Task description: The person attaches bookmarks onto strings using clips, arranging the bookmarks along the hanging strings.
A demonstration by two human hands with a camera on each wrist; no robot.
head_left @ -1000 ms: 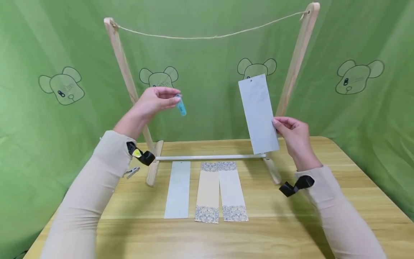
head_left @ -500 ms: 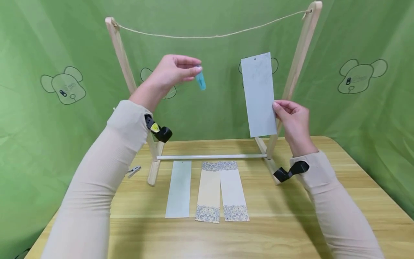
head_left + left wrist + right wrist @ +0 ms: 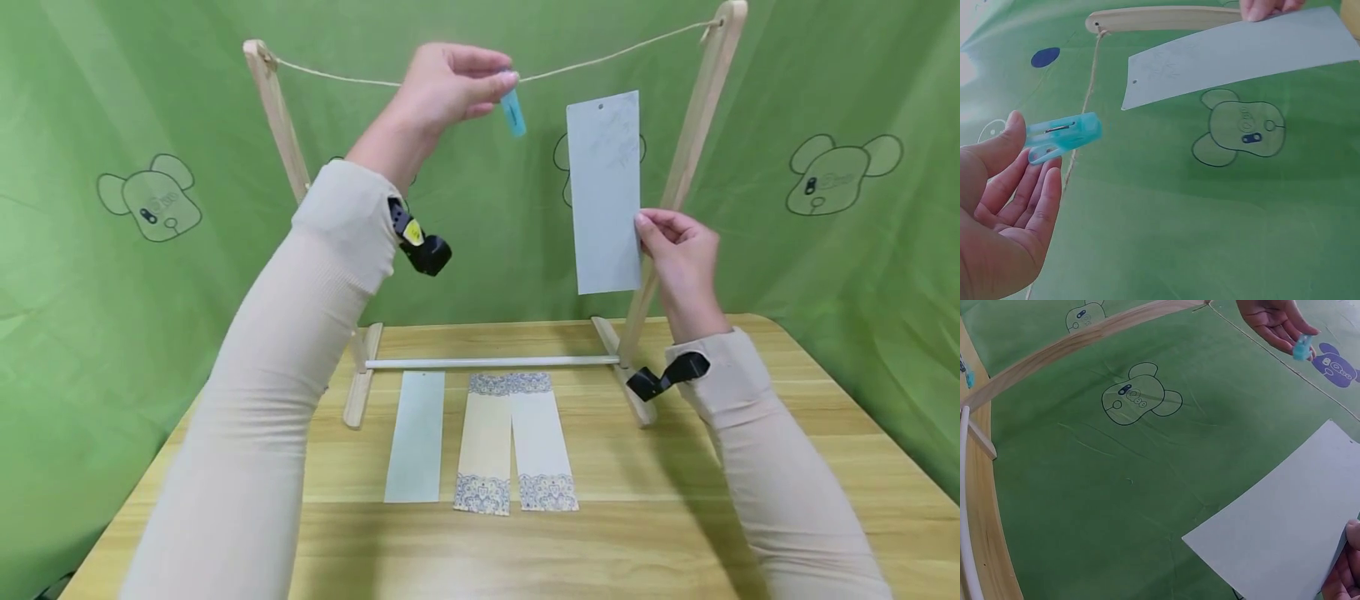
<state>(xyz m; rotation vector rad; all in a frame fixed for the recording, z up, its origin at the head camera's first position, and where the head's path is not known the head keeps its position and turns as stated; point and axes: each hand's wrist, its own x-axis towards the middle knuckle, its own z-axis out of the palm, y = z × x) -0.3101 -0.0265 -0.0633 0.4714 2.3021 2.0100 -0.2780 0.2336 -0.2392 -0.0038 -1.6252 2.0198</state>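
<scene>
Between thumb and fingers, my left hand (image 3: 457, 87) pinches a light-blue clothespin (image 3: 513, 113), its tip pointing down in the head view. The twine (image 3: 600, 60) runs behind this hand, strung between two wooden posts. My right hand (image 3: 681, 257) pinches the right edge of a pale blue-grey bookmark (image 3: 606, 200), held nearly upright below the twine and apart from it. A small hole sits near the bookmark's top edge. In the left wrist view the clothespin (image 3: 1065, 134) lies across the thumb and fingers, and the bookmark (image 3: 1229, 56) is a short way off.
On the wooden table (image 3: 480, 554) lie a pale green bookmark (image 3: 415, 437), a cream patterned one (image 3: 483, 442) and a white patterned one (image 3: 542, 442). A white crossbar (image 3: 491, 362) joins the stand's feet behind them. Green curtain (image 3: 480, 250) surrounds the table.
My left hand has risen and moved right with the clothespin, up to the height of the twine. The right hand has lifted the bookmark higher and turned it more upright.
</scene>
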